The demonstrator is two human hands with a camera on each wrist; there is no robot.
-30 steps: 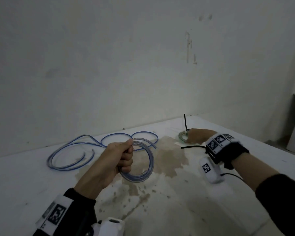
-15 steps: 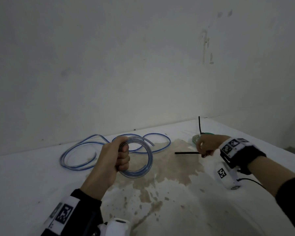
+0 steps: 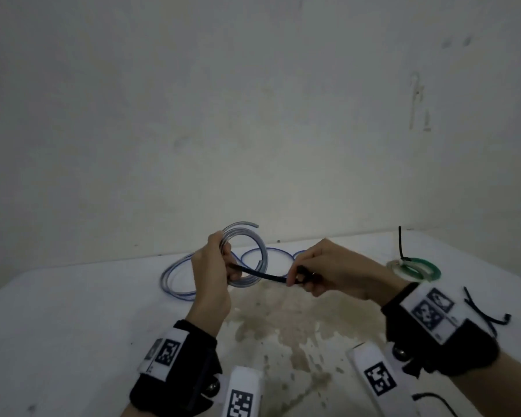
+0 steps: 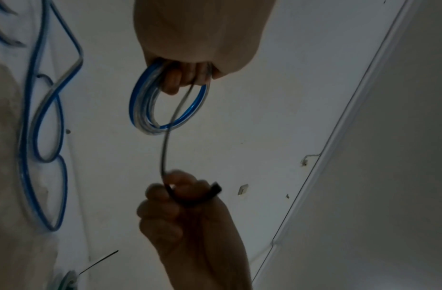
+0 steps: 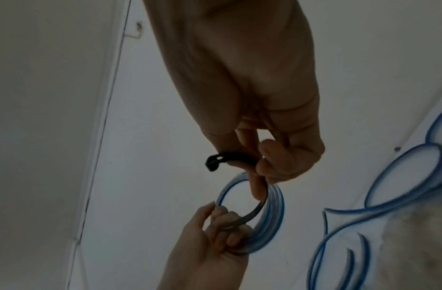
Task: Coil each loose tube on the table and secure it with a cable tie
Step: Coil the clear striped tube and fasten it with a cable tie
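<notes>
My left hand (image 3: 215,272) grips a coil of clear tube with a blue stripe (image 3: 254,248), held above the table; the same coil (image 4: 150,109) shows in the left wrist view. A black cable tie (image 3: 265,275) runs from inside the coil to my right hand (image 3: 310,273), which pinches its head end (image 5: 216,160). The tie's tail passes through the coil (image 5: 272,208) into the left fingers (image 5: 222,219). A long loose blue-striped tube (image 3: 178,272) lies on the white table (image 3: 73,320) behind the hands.
A green and white coil (image 3: 415,267) bound with a black tie lies at the right. Loose black ties (image 3: 487,314) lie near the right wrist. A brown stain (image 3: 298,332) covers the table's middle. A pale wall stands close behind.
My right hand lifted a black tie from beside the green coil and brought it left to the coil. The left hand raised the coil, and the tie now runs through it.
</notes>
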